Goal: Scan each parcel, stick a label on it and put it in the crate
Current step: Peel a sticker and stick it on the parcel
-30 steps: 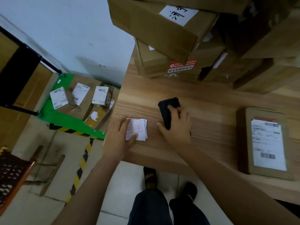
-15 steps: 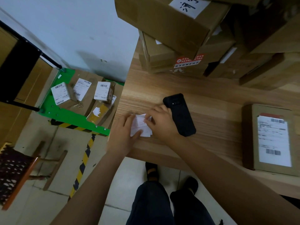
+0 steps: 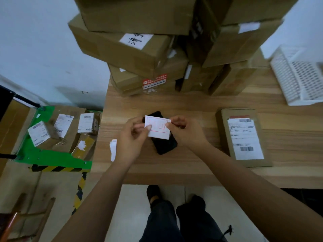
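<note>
Label (image 3: 158,127) newly lifted off its stack (image 3: 113,149), pinched between left hand (image 3: 131,139) and right hand (image 3: 186,132), scanner (image 3: 165,145) released, probably ready for the parcel (image 3: 244,137).

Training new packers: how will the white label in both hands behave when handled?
Probably very light: the label is a thin sheet pinched between left hand and right hand. Likely floppy, since each hand holds one edge. May crease.

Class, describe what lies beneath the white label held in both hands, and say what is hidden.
A black scanner lies on the table beneath the label. Its near end and far corner show; the label covers its middle.
</note>
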